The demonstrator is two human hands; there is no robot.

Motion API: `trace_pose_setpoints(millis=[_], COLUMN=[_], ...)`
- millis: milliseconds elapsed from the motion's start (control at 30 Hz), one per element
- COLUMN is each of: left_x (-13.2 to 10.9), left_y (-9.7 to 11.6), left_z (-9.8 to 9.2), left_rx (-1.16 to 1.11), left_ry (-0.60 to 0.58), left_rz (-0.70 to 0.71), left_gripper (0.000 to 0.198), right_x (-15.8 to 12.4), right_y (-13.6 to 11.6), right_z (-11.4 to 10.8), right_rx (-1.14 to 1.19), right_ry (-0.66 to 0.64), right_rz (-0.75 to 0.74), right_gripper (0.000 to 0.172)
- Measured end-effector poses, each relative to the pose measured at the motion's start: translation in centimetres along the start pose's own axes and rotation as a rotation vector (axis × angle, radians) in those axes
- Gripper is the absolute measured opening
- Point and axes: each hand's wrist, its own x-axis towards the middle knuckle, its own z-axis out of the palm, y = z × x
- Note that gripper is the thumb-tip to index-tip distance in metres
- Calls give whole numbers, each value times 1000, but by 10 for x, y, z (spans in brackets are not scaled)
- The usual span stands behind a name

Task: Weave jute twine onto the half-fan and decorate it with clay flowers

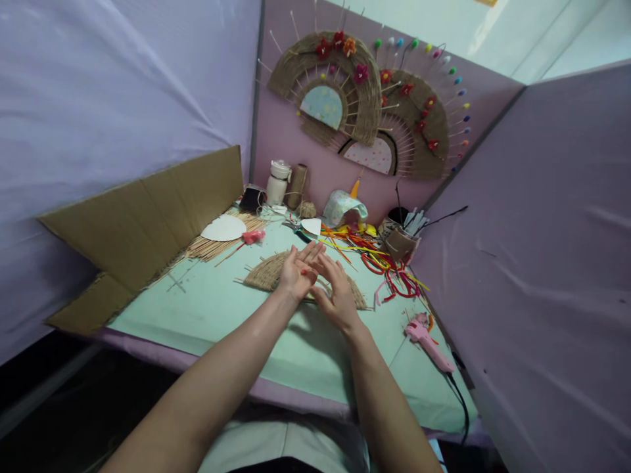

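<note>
My left hand (297,274) is turned palm up with its fingers stretched out. A small red piece (309,271), too small to name, shows at the left palm near the right fingertips. My right hand (338,294) leans in from the right, fingers slightly bent and thumb apart, its fingertips close to the left palm; I cannot tell whether they touch the red piece. Beneath both hands lies a half-round fan woven of brown twine over thin sticks (263,273), its middle mostly hidden by them.
A pink glue gun (428,345) with a black cord lies at right. Red scissors (401,282) and coloured pipe cleaners (355,242) sit behind. Bamboo sticks (210,249), a white oval (223,228) and a cardboard sheet (162,210) are left. Twine fans (367,98) decorate the back wall.
</note>
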Motion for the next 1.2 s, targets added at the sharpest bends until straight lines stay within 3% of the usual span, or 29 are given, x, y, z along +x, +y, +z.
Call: trace_pose_setpoints(millis=[200,433,633,800,1000,1200], left_x=[-4,-8,-6,-5,-2,-5], left_y=[-1,1,1,1,5,4], left_z=[2,7,4,3,0,4], left_rx=[-3,-3,38,23,37,28], left_ry=[-13,-18,-26,-45,-25,-24], left_rz=[4,-21,-83,-65,-79,-100], left_gripper=[61,67,71,72,78,77], right_x=[-1,-1,-1,-1,-2,1], right_y=[-6,-10,-14,-13,-18,-17], right_z=[2,-1,-1,0,3,5], right_rx=[-147,-241,-235,-278,-249,-272], right_ry=[-188,-120,-170,-146,-202,-160], right_rz=[-64,14,-60,40,-39,56], right_gripper=[68,71,71,74,72,74])
